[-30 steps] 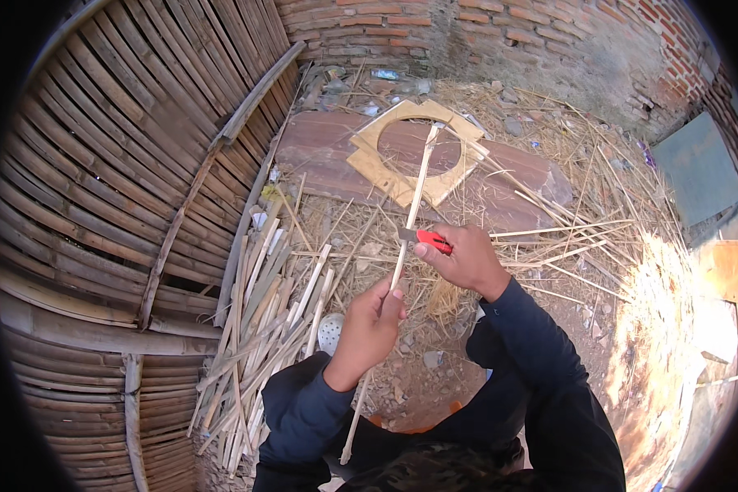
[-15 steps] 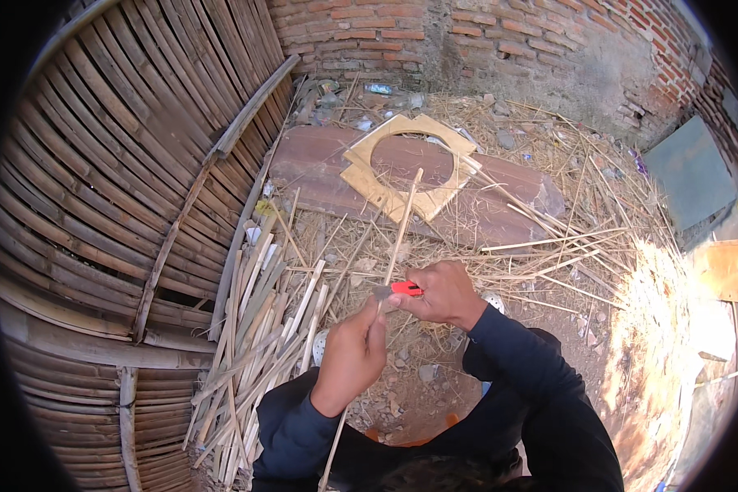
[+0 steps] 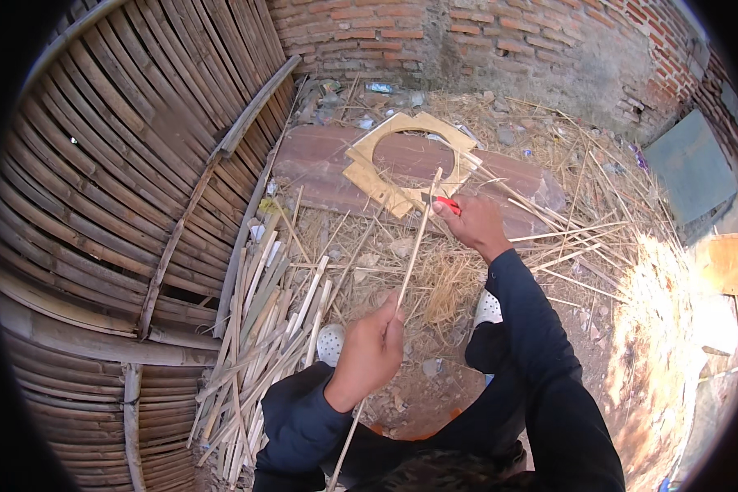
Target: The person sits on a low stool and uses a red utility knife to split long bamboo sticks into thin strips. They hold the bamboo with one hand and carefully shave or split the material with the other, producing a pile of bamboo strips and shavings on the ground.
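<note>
A long, thin bamboo strip (image 3: 416, 252) runs from near my lap up and away over the ground. My left hand (image 3: 371, 346) is closed round its middle, and the lower end passes back beneath my wrist. Close to the strip's far end, my right hand (image 3: 474, 221) grips a red-handled knife (image 3: 447, 204). Its short dark blade lies against the strip. Part of the red handle is hidden by my fingers.
Split bamboo strips (image 3: 258, 344) lie piled at my left, beside a bamboo slat wall (image 3: 131, 180). Ahead, a yellowish board with a round hole (image 3: 369, 187) rests on a brown sheet (image 3: 312, 168). More thin strips (image 3: 578, 238) and shavings lie to the right. A brick wall (image 3: 508, 49) stands behind.
My right hand has slid the knife away from my left hand, up along the strip to near its far end. My left hand still holds the strip, shifted slightly right.
</note>
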Tool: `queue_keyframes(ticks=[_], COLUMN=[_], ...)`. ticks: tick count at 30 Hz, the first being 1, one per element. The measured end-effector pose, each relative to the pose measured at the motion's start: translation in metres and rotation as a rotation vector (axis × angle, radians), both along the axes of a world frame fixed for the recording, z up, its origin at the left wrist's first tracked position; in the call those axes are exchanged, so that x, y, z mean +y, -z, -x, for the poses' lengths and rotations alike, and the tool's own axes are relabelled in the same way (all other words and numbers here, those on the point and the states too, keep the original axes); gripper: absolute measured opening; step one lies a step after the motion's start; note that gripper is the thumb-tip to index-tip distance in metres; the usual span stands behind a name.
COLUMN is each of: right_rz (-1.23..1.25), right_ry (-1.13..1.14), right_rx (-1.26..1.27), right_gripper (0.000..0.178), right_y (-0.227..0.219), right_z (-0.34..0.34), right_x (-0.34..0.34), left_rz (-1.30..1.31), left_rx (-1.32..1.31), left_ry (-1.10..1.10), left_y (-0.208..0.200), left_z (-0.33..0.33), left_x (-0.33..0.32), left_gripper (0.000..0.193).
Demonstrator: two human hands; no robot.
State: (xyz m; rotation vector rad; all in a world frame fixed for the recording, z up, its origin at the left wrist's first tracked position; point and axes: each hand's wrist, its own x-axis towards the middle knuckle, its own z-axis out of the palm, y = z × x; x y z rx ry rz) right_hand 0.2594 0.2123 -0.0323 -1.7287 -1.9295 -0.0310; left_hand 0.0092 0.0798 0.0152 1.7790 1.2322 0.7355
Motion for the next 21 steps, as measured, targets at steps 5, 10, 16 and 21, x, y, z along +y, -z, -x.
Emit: queue_keyframes(ticks=[5,10,16,21], right_rz=[-0.040,0.125,0.226,0.046], right_ry=[0.105,-0.028,-0.311,-0.329], right_rx=[0.051,0.265,0.189,-0.009], right_gripper=[0.063,0.063,0.061,0.052], right_y=[0.006,-0.002,-0.025,-0.017], right_z=[-0.020,0.018,0.054,0.046], right_x=[0.011,-0.012,-0.062,-0.051], left_rz=[0.010,0.391,0.506,0.417], left_rx=[-0.112,-0.445,-0.584,-0.539], left_ry=[0.066,-0.036,-0.163,-0.125], left_y=[0.005,0.007,-0.002,0.001], left_z=[-0.005,-0.003,-0.002,-0.001], left_x=[0.006,0.012,0.017,0.015], left_gripper=[0.031,0.031,0.032,0.031])
